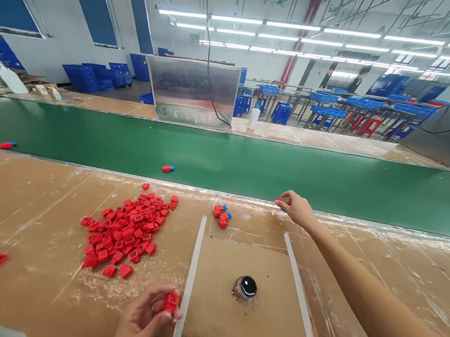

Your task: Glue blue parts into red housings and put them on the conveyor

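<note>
My left hand (144,315) is low at the front, its fingers pinching a red plastic part (171,302). My right hand (295,209) reaches out to the far edge of the bench, with a small red part (279,200) at its fingertips. Left of centre lies a loose pile of red parts (126,231). A small cluster of red and blue parts (221,214) sits beyond a cardboard sheet (232,319). That sheet lies between two white strips and carries a round black-and-silver object (245,288).
A green conveyor belt (225,163) runs across beyond the cardboard-covered bench (42,211) and carries red-and-blue parts (168,168). Behind it stand a metal panel (191,92) and a white bottle (254,118). Blue crates, stools and workbenches fill the hall further back.
</note>
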